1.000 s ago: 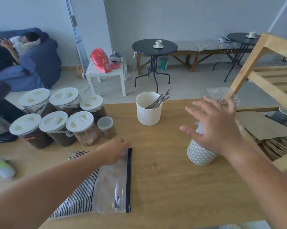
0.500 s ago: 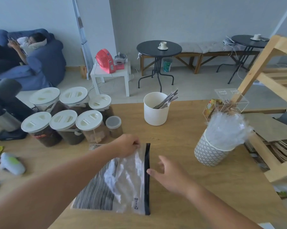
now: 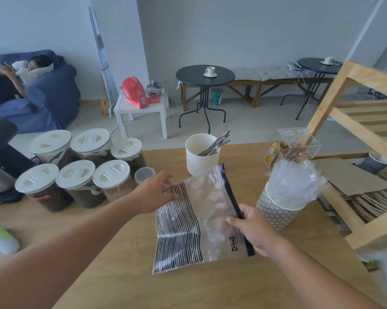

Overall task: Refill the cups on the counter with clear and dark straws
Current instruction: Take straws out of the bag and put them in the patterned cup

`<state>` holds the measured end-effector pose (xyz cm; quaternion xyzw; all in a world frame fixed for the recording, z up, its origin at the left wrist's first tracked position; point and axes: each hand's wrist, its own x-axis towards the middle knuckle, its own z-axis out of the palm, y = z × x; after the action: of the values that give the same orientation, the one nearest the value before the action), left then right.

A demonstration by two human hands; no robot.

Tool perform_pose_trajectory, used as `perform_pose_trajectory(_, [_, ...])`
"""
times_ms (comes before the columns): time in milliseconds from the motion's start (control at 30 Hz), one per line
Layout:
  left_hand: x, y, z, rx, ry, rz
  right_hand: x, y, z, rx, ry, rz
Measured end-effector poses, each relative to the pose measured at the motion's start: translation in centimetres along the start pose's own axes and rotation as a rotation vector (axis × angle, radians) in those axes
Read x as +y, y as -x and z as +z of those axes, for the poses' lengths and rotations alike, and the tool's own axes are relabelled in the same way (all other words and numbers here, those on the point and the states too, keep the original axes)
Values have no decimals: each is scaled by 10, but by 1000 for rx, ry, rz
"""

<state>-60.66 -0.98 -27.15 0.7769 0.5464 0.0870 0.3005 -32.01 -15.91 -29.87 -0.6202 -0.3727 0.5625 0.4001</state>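
Note:
A clear zip bag (image 3: pixel 197 221) with black stripes and a black zip edge is lifted off the wooden counter (image 3: pixel 125 264) at its right side. My right hand (image 3: pixel 252 230) pinches the zip edge near the middle. My left hand (image 3: pixel 154 192) is at the bag's upper left corner, fingers spread, touching the striped end. A patterned grey cup (image 3: pixel 275 210) at the right is packed with clear straws (image 3: pixel 292 181). A plain white cup (image 3: pixel 201 155) behind the bag holds a few dark straws (image 3: pixel 217 143).
Several white-lidded jars (image 3: pixel 76 175) of dark goods stand at the left. A clear acrylic box (image 3: pixel 297 143) and a wooden shelf frame (image 3: pixel 352 134) crowd the right. A white and green device (image 3: pixel 1 237) lies at the far left edge.
My right hand came away from the patterned cup, crossed to the bag and took hold of its zip edge, raising it. My left hand opened and slid to the bag's corner.

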Motion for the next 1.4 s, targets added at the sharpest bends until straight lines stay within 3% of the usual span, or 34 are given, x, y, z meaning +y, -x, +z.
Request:
perform_pose_trajectory(133, [-13,15,36,52,81,-355,-4,2,-22,-7,-138,20])
perform_pose_trajectory(200, [-14,21,57,-63,389,-535,-7,3,-25,-23,-214,33])
perform_pose_trajectory(300, [-10,21,67,-142,889,-618,-16,6,-25,-47,-287,29])
perform_pose_trajectory(433, [-3,14,61,-240,1077,-579,-30,12,-25,-71,-355,44])
perform_pose_trajectory(533, [-1,11,59,-235,1052,-540,-41,19,-25,-116,-390,47])
perform_pose_trajectory(733, [0,9,57,-385,1244,-352,-59,29,-35,-200,-352,-37])
perform_pose_trajectory(900, [-8,4,48,-298,1295,-270,-61,31,-36,-102,-126,-106])
perform_pose_trajectory(1167, [-15,5,32,-136,1293,-270,-58,34,-33,14,-115,-93])
perform_pose_trajectory(1300, [-23,-3,22,-218,1436,-349,-57,37,-40,-32,-172,-150])
perform_pose_trajectory(1400, [-14,1,11,-485,1173,-190,-58,38,-46,-65,-96,-167])
